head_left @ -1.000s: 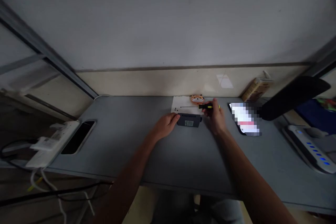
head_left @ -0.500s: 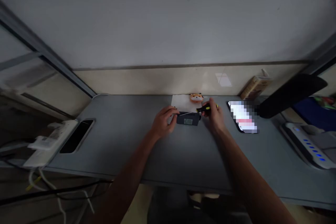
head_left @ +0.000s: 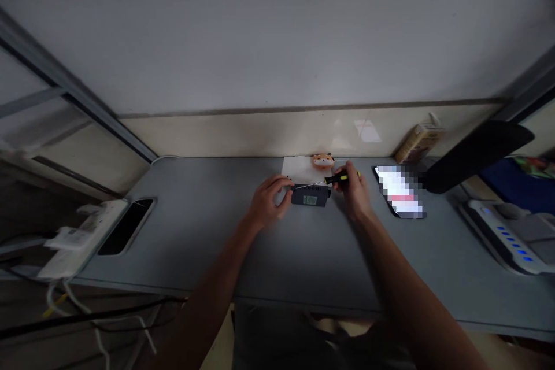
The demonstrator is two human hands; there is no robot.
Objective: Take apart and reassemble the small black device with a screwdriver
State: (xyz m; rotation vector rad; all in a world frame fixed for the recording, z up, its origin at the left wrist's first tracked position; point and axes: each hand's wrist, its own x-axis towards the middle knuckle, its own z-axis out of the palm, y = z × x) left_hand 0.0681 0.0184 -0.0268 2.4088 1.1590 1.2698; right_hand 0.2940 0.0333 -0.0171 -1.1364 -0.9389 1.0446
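A small dark box with vent slots and a pale label lies on the grey desk near the middle of the view. My left hand is closed on the box's left end, thumb in front and fingers over the top. In my right hand is a screwdriver with a black and yellow handle, fingers wrapped round it. Its thin shaft slants left across the box's top, and the tip is at the left end beside my left fingertips. What the tip touches is too small to make out.
Behind the box lie a white paper sheet and an orange animal-faced item. To the right are a lit phone, a carton, a black upright object and a device with blue lights. A dark phone and power strip sit left.
Both hands keep their hold on the box and the screwdriver. The view has shifted very slightly, and the screwdriver's tip sits almost where it was.
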